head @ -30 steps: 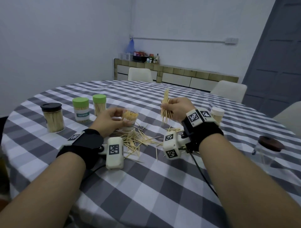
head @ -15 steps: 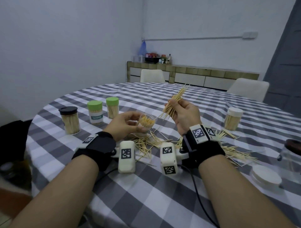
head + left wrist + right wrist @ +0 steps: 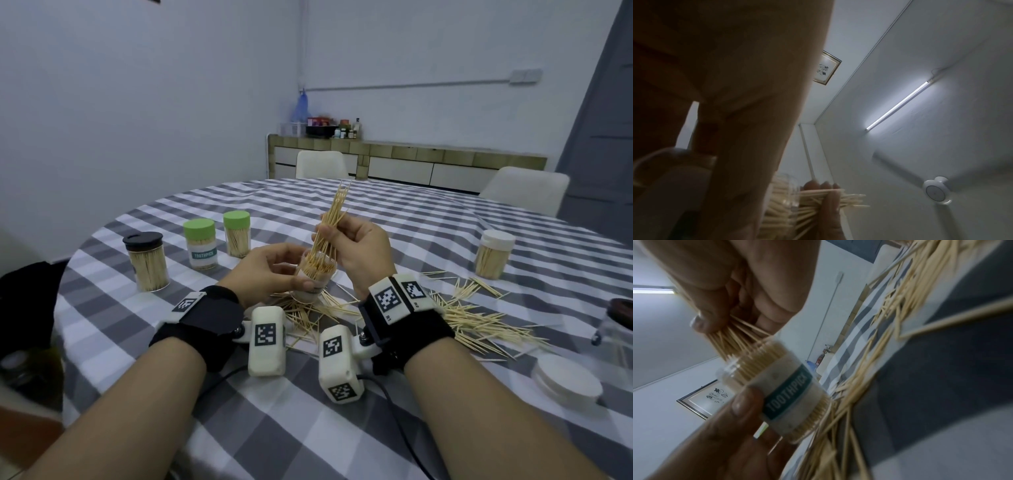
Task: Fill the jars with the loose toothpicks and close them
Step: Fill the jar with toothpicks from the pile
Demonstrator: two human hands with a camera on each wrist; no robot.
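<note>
My left hand (image 3: pixel 274 270) grips an open clear jar (image 3: pixel 313 277) with a "TOOTHPICK" label (image 3: pixel 787 394), held tilted above the table and nearly full of toothpicks. My right hand (image 3: pixel 356 246) pinches a bundle of toothpicks (image 3: pixel 330 222) whose lower ends sit in the jar's mouth (image 3: pixel 756 353). Loose toothpicks (image 3: pixel 479 322) lie scattered on the checked cloth under and to the right of my hands. In the left wrist view the jar (image 3: pixel 785 203) and the bundle (image 3: pixel 838 198) show past my palm.
Closed jars stand on the left: one with a black lid (image 3: pixel 145 262) and two with green lids (image 3: pixel 200 245) (image 3: pixel 237 233). A white-lidded jar (image 3: pixel 493 253) stands right. A white lid (image 3: pixel 567 382) and a brown-lidded glass jar (image 3: pixel 616 329) lie near the right edge. Chairs stand behind the table (image 3: pixel 376 212).
My right hand brought the bundle from beside the jar to over it, and its lower ends now enter the mouth. The left hand raised and tilted the jar slightly.
</note>
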